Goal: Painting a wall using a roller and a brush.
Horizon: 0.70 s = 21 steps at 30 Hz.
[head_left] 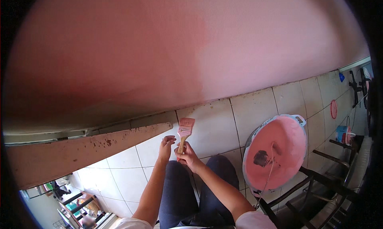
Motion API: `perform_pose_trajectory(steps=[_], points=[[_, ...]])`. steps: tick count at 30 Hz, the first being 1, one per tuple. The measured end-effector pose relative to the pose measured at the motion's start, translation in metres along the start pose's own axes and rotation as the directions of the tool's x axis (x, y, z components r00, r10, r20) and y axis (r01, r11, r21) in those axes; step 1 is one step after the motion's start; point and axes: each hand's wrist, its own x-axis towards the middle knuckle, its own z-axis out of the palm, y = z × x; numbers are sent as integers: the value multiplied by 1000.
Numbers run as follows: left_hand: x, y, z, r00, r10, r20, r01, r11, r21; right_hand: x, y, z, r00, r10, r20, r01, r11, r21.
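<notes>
My right hand (187, 157) is wrapped around the wooden handle of a wide flat paintbrush (186, 127), held upright in front of my knees. Pink paint covers its bristles, which point toward the wall. Close beside the handle is my left hand (166, 147), its fingers loosely bent and apart, with nothing visible in them. Ahead stands a pink wall (223, 49), a deeper pink on its left part and paler on the right. To my right, a large pale basin (255, 137) is coated inside with pink paint. A paint roller (276, 149) with a thin wire handle rests in it.
A paint-marked board or ledge (91, 151) juts in from the left at about brush height. White tiles (211, 127) cover the floor. Dark metal racks (331, 185) stand right of the basin, near a blue tub (342, 134) and a pink ring (334, 109). Assorted items lie at the lower left.
</notes>
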Motion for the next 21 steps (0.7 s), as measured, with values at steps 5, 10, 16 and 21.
perform_pose_trajectory(steps=[5, 10, 16, 21], points=[[-5, 0, -1, 999, -5, 40, 7, 999, -51, 22, -5, 1, 999, -44, -3, 43, 996, -76], [-16, 23, 8, 1000, -30, 9, 30, 999, 40, 58, -18, -3, 996, -86, 39, 89, 993, -74], [-13, 18, -6, 1000, -29, -13, 30, 997, 65, 28, -29, 13, 966, -202, 162, 214, 975, -58], [-15, 15, -7, 1000, -29, 3, 29, 999, 18, -6, -29, -24, 993, -114, 19, 116, 987, -115]])
